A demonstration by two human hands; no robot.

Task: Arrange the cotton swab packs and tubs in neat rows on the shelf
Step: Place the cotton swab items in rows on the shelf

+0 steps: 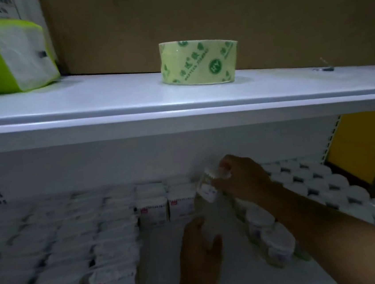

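One tub (pixel 206 189) tilted in the right hand (pixel 241 180) — left hand (pixel 201 256) relaxed below.

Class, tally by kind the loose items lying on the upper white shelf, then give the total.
Roll of tape: 1
Green-and-white wrapped pack: 1
Small dark object, too small to identify: 1
Total: 3

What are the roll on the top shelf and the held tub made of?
Roll: likely glossy plastic tape, translucent yellowish with green print. Tub gripped by the right hand: apparently clear plastic with a white ribbed lid; blur leaves it uncertain.
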